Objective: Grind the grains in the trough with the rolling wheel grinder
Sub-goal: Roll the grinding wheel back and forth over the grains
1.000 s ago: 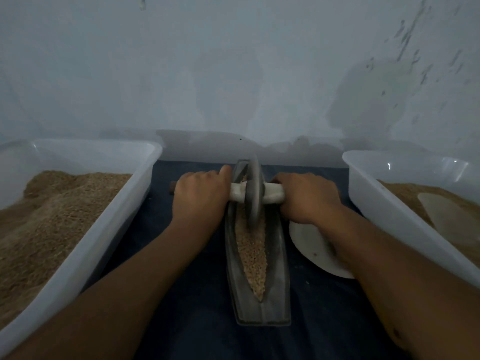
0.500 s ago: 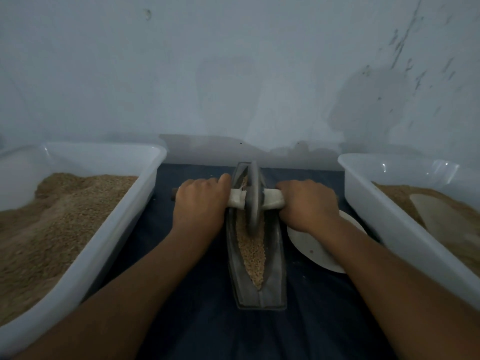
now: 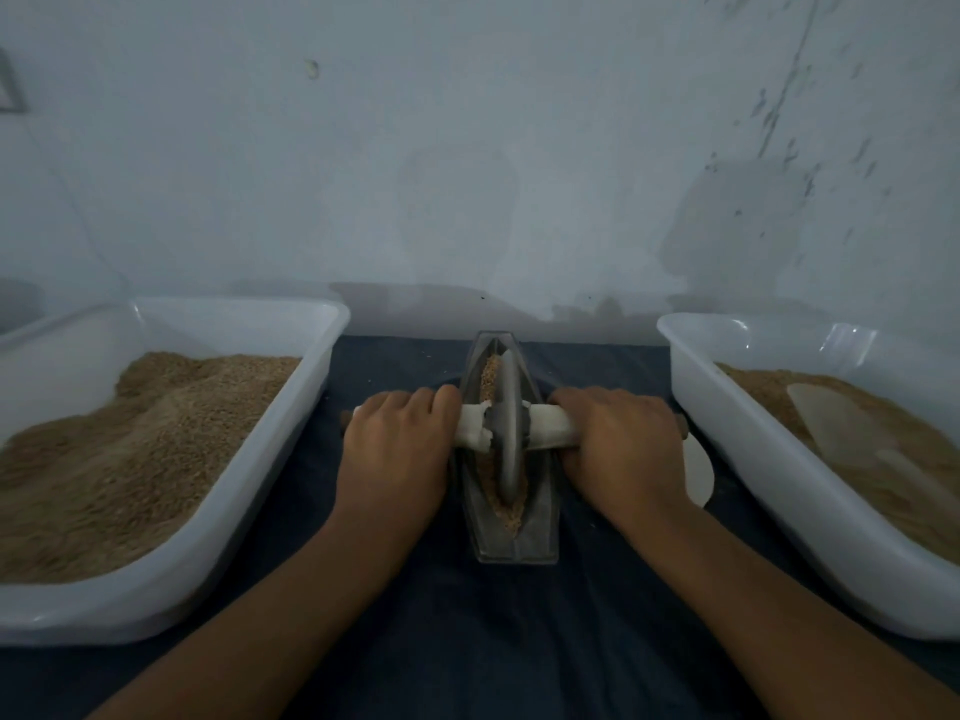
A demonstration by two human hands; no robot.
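Two forearms reach in from the near edge, one either side of the trough (image 3: 511, 532), so the push stays even. The left hand (image 3: 397, 449) and right hand (image 3: 621, 449) each wrap an end of the axle handle (image 3: 550, 434), fingers curled over it, probably to keep the wheel (image 3: 508, 433) upright in the groove. Grains (image 3: 506, 506) lie under and ahead of it. Beyond, two white tubs (image 3: 311, 387) flank the blue cloth (image 3: 415, 366), close for refilling, I'd guess.
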